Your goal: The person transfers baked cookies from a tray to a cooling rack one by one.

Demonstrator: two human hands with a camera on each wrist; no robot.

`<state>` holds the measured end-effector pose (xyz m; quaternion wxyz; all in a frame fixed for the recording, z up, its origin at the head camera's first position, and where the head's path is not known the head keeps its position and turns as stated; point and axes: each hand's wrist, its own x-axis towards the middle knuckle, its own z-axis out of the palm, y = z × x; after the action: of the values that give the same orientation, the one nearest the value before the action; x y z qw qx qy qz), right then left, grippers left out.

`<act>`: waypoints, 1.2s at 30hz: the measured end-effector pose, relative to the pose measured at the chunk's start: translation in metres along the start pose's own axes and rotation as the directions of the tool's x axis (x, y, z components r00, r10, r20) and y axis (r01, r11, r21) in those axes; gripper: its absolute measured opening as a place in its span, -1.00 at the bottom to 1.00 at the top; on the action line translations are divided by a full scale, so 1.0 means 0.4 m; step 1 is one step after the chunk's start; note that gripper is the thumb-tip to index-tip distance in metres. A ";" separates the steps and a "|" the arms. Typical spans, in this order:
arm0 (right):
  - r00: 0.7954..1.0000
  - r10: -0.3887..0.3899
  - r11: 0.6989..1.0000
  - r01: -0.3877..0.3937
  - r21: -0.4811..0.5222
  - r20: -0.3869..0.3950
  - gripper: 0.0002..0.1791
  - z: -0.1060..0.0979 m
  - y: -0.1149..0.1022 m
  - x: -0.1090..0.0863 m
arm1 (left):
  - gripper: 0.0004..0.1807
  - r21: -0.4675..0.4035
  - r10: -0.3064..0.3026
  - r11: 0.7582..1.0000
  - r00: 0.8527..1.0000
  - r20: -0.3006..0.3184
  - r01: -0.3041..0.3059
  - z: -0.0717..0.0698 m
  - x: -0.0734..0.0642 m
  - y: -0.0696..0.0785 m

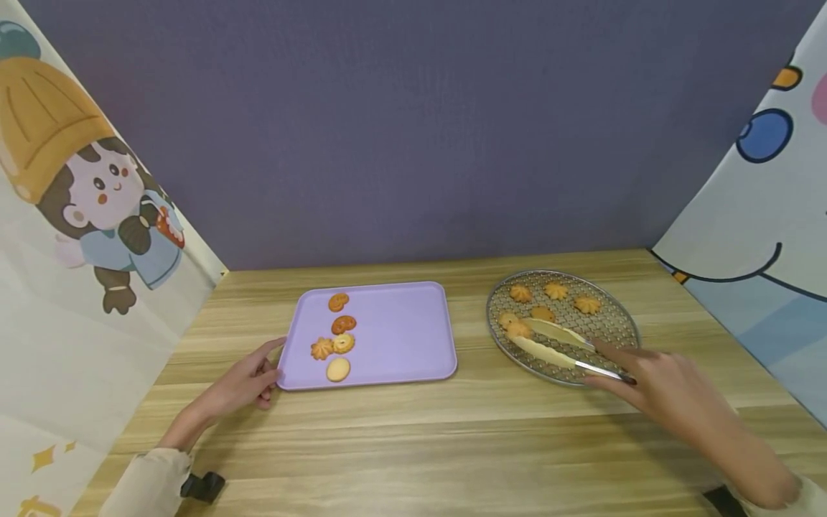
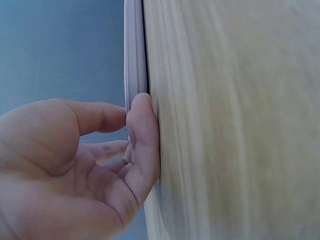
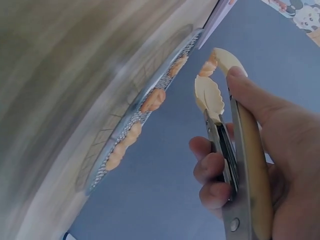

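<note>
On the left of the table lies a lilac tray (image 1: 400, 330) bearing several cookies, among them a pretzel-shaped cookie (image 1: 344, 324) and a plain round cookie (image 1: 338, 370). My left hand (image 1: 248, 377) holds the tray's left rim between thumb and fingers; the left wrist view shows the fingertips (image 2: 142, 107) against the tray's side. My right hand (image 1: 665, 388) grips metal tongs (image 1: 549, 352) with cream tips, reaching over a round wire rack (image 1: 620, 330). Between the tong tips is a star-shaped cookie (image 3: 208, 68), raised off the rack in the right wrist view.
Other cookies lie on the rack, including a star-shaped cookie (image 1: 587, 304) at its right. Bare wood table (image 1: 420, 438) stretches in front of the tray. A dark panel (image 1: 413, 143) stands behind, with printed panels (image 1: 58, 323) at the sides.
</note>
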<state>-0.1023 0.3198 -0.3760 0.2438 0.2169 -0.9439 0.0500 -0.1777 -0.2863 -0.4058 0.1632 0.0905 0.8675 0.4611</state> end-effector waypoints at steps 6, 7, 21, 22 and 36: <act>1.000 -0.010 1.000 0.010 -0.023 0.008 -0.37 0.009 0.012 -0.018 | -0.31 -0.011 -0.003 1.000 1.000 0.004 0.003 -0.001 0.000 -0.003; 1.000 -0.012 1.000 0.013 -0.024 0.010 -0.36 0.010 0.013 -0.021 | -0.31 -0.013 -0.002 1.000 1.000 0.005 0.002 -0.001 0.000 -0.003; 0.998 0.016 0.999 -0.015 -0.032 0.057 -0.33 0.018 0.019 -0.032 | -0.31 -0.008 -0.006 1.000 1.000 -0.002 0.006 0.001 -0.001 -0.001; 0.998 0.017 0.999 -0.015 -0.032 0.055 -0.32 0.018 0.019 -0.033 | -0.31 -0.006 -0.006 1.000 1.000 -0.003 0.006 0.001 -0.002 -0.001; 0.990 0.109 0.993 -0.104 -0.056 0.088 -0.21 0.013 0.008 -0.034 | -0.31 -0.004 0.006 1.000 1.000 0.000 -0.006 0.001 -0.002 0.003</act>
<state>-0.0953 0.3269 -0.3870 0.2029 0.1618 -0.9653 0.0285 -0.1770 -0.2857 -0.4050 0.1621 0.0929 0.8663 0.4632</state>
